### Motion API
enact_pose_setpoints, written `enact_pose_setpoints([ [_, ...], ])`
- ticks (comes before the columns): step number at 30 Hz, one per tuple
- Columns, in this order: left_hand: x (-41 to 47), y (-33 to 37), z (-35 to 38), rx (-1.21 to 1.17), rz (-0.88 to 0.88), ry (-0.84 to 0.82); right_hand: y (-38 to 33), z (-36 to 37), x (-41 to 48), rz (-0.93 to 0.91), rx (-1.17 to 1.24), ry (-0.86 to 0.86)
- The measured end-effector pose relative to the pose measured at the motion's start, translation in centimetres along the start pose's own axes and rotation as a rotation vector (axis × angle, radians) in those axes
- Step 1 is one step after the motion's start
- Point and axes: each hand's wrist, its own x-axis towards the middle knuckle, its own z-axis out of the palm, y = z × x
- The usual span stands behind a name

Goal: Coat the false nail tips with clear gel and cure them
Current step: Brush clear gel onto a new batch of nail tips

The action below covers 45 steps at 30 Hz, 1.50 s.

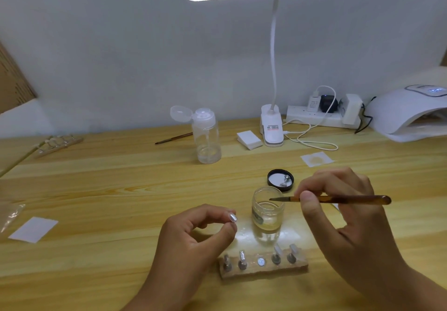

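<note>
Left hand (193, 233) pinches nail tip (233, 217) at fingertips, raised for coating; right hand (338, 204) grips brush (338, 199), bristles over gel jar (267, 210) to load.

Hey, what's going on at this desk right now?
A person is coating false nails. The left hand pinches a silver nail tip between thumb and fingers. The right hand holds a brush with its point at the mouth of the open jar of clear gel. Four other tips stand on the wooden holder in front, its middle spot free. The curing lamp sits far right.
</note>
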Motion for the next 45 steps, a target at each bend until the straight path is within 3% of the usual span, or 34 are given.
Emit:
enact_pose_setpoints([
  [17, 0.0, 0.0, -0.1, 0.022, -0.006, -0.012, 0.2, 0.1, -0.1, -0.012, -0.001, -0.003],
  [27, -0.1, -0.3, -0.1, 0.063, 0.014, -0.043, 1.4, 0.9, -0.2, 0.11, -0.068, -0.221],
  [45, 0.0, -0.3, 0.1, 0.037, 0.027, -0.048, 1.7, 1.6, -0.6, 0.041, -0.093, -0.231],
])
